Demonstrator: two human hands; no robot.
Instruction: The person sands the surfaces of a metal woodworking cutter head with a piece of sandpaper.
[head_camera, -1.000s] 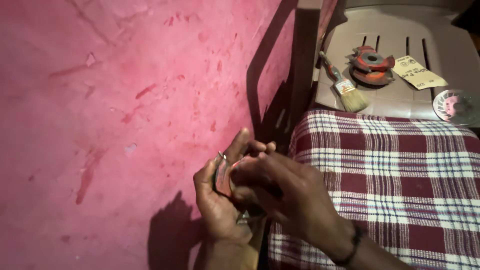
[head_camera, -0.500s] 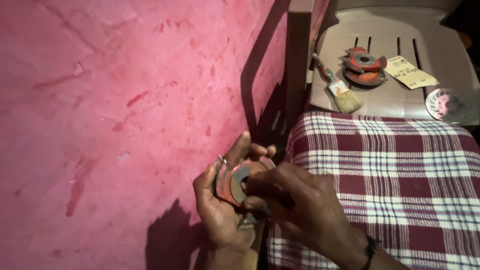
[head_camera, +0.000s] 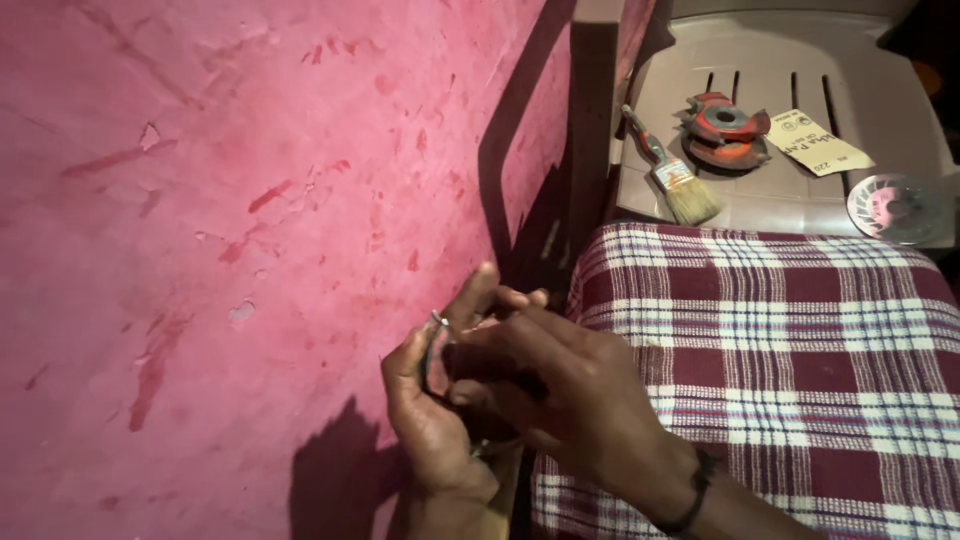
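My left hand (head_camera: 430, 410) cups a small round disc-shaped part (head_camera: 436, 352), reddish and grey, held on edge close to the pink wall (head_camera: 250, 200). A ring shows on one left finger. My right hand (head_camera: 560, 390) lies over the left, fingers pinching the same disc from the right side and hiding most of it. A dark band circles my right wrist.
A red-and-white checked cloth (head_camera: 780, 350) covers my lap at right. Beyond it a beige plastic chair seat (head_camera: 780, 200) carries a paintbrush (head_camera: 672, 172), stacked red cutter discs (head_camera: 728, 128), a yellowish sandpaper sheet (head_camera: 818, 142) and a round metal disc (head_camera: 895, 208).
The disc face that showed half a second ago is now turned edge-on and covered by my right fingers. Both hands stay low against the wall.
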